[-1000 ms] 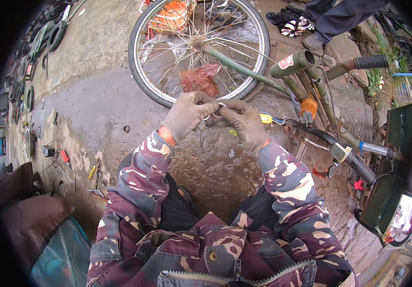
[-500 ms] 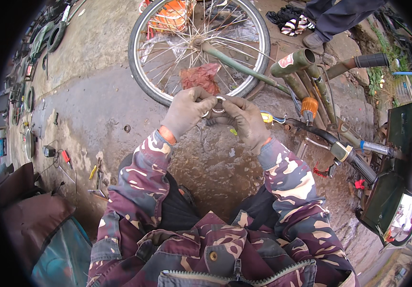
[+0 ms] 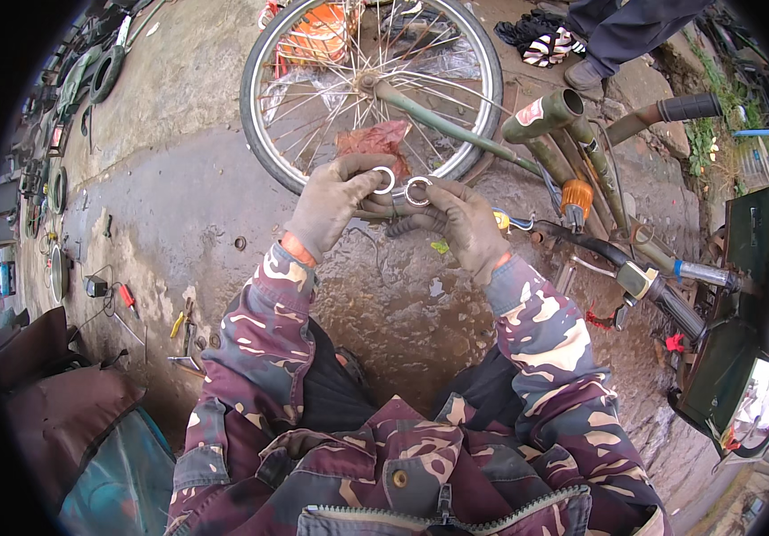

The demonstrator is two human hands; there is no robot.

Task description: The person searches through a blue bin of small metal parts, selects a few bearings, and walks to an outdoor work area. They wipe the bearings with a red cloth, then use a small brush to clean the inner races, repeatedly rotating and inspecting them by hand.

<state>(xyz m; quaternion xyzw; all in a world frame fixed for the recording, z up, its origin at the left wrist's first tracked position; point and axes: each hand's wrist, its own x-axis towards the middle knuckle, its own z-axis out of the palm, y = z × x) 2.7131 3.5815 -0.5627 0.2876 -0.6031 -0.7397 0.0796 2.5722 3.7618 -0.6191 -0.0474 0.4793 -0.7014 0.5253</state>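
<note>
Both my hands are in grey gloves, raised side by side in front of the near edge of a bicycle wheel. Between the thumb and fingers of my left hand (image 3: 329, 205) is a flat, shiny metal ring (image 3: 391, 181). My right hand (image 3: 465, 223) pinches a second metal ring (image 3: 409, 191), which looks thicker and darker inside. The two rings are close together but apart, both tilted with their openings showing. Beyond them lies the spoked bicycle wheel (image 3: 366, 82), with a crumpled reddish wrapper (image 3: 375, 143) showing among its spokes.
A green bicycle frame (image 3: 554, 109) with an orange reflector (image 3: 576, 194) and handlebars lies to the right. Pliers (image 3: 178, 323) and a red-handled tool (image 3: 126, 297) are on the wet ground at left. A person's leg (image 3: 621, 40) stands at the far right.
My hands have drawn apart. The rings, which were together between my fingers, are now separate, one in each hand.
</note>
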